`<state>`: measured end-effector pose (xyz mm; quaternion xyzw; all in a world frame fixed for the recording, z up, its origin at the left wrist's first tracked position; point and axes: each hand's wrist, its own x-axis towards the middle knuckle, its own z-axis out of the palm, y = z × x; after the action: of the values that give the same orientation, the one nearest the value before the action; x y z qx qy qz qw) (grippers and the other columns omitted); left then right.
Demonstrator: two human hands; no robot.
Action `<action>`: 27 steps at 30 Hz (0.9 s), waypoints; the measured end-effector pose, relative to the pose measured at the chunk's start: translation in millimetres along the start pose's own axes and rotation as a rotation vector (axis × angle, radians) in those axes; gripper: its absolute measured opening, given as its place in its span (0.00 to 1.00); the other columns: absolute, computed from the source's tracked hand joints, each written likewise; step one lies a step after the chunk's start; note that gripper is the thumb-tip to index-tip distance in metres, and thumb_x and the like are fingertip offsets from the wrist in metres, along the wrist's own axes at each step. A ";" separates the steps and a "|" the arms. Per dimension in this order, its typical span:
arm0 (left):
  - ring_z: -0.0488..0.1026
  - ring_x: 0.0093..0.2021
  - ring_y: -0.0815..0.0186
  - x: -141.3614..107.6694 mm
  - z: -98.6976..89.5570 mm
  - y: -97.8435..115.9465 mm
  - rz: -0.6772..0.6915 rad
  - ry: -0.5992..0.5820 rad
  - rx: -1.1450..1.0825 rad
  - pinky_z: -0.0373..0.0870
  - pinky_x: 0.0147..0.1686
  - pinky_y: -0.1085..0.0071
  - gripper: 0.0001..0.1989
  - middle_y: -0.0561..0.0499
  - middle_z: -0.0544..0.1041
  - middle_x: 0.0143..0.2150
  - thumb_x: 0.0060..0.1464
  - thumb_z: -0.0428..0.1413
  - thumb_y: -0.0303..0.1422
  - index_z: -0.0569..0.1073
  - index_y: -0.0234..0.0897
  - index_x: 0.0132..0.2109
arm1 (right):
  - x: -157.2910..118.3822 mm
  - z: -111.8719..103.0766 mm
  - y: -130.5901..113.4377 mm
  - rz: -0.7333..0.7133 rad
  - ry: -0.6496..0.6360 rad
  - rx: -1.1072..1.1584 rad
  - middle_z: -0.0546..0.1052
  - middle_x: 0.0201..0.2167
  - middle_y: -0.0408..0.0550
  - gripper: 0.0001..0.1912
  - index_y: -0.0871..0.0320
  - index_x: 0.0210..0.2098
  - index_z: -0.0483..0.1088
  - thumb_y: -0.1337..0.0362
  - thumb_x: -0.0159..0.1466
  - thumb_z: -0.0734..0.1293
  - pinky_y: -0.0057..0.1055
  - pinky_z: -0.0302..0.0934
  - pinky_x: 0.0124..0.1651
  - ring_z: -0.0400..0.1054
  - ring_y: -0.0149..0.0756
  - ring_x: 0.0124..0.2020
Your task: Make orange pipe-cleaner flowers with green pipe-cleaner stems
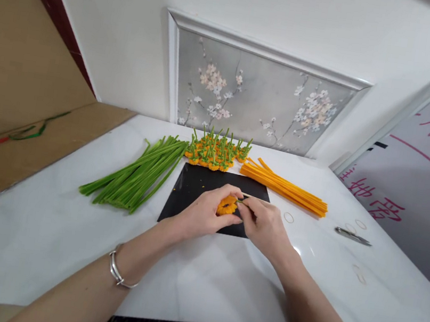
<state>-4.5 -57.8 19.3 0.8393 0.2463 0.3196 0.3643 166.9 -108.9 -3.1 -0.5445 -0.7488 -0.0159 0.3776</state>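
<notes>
Over a black mat [181, 191], my left hand [208, 208] holds an orange fuzzy flower [227, 206] between its thumb and fingers. My right hand [264, 225] is closed beside the flower, its fingertips pinching a thin green stem [239, 202] at the flower's right side. A thin pale stick [252, 196] shows just behind the right fingers. Behind the mat stand several finished orange flowers with upright green stems [216, 153]. Green fuzzy sticks [136, 173] lie in a pile to the left, and a bundle of orange ones [286, 188] lies to the right.
Scissors [352, 236] lie on the white marbled table [196, 287] at the right, with several thin rubber bands [289, 217] around that side. A framed floral panel [257, 92] is behind. Brown cardboard [42, 130] borders the left; a whiteboard [421, 159] stands at the right.
</notes>
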 end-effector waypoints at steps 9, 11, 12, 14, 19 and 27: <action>0.66 0.30 0.69 -1.4 -1.2 -2.8 -0.001 0.094 0.174 0.62 0.32 0.74 0.05 0.53 0.72 0.32 0.51 0.54 0.29 0.69 0.37 0.38 | 0.4 -8.1 -5.9 0.003 -0.137 -0.061 0.64 0.19 0.41 0.14 0.56 0.24 0.60 0.66 0.67 0.56 0.28 0.47 0.27 0.55 0.30 0.21; 0.65 0.28 0.71 -1.3 -3.3 -2.0 -0.033 0.108 0.162 0.61 0.30 0.75 0.05 0.54 0.71 0.31 0.51 0.54 0.29 0.69 0.37 0.37 | 0.7 -10.5 -6.1 0.010 -0.130 -0.058 0.64 0.19 0.41 0.14 0.56 0.23 0.59 0.66 0.66 0.56 0.28 0.47 0.27 0.55 0.30 0.21; 0.64 0.27 0.71 -1.2 -4.3 -1.7 -0.043 0.110 0.158 0.60 0.29 0.75 0.05 0.54 0.70 0.30 0.50 0.54 0.29 0.69 0.37 0.37 | 0.9 -11.6 -5.8 0.015 -0.124 -0.055 0.64 0.19 0.41 0.14 0.56 0.23 0.59 0.66 0.66 0.56 0.27 0.48 0.27 0.56 0.30 0.21; 0.63 0.26 0.72 -1.1 -5.8 -1.7 -0.050 0.109 0.149 0.60 0.28 0.76 0.05 0.55 0.69 0.29 0.50 0.54 0.30 0.69 0.37 0.37 | 1.0 -13.8 -4.9 0.027 -0.113 -0.047 0.65 0.19 0.41 0.14 0.56 0.23 0.60 0.66 0.66 0.56 0.27 0.49 0.27 0.57 0.30 0.21; 0.63 0.27 0.71 -0.7 -7.9 -5.4 -0.059 0.094 0.122 0.59 0.27 0.76 0.07 0.55 0.70 0.30 0.51 0.54 0.32 0.70 0.37 0.39 | 0.3 -19.1 -0.5 0.060 -0.070 -0.059 0.68 0.19 0.41 0.14 0.55 0.25 0.65 0.63 0.66 0.57 0.27 0.49 0.24 0.59 0.30 0.19; 0.69 0.35 0.67 0.4 -7.0 -4.2 -0.033 0.040 0.098 0.63 0.36 0.73 0.12 0.52 0.75 0.38 0.53 0.55 0.34 0.71 0.38 0.45 | 2.0 -12.8 3.2 -0.031 -0.083 0.067 0.76 0.38 0.48 0.13 0.53 0.49 0.69 0.65 0.67 0.58 0.29 0.63 0.37 0.71 0.36 0.36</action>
<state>-10.0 -51.8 19.9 0.8454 0.2828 0.3177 0.3231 176.3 -111.6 6.0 -0.5200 -0.7723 0.0258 0.3639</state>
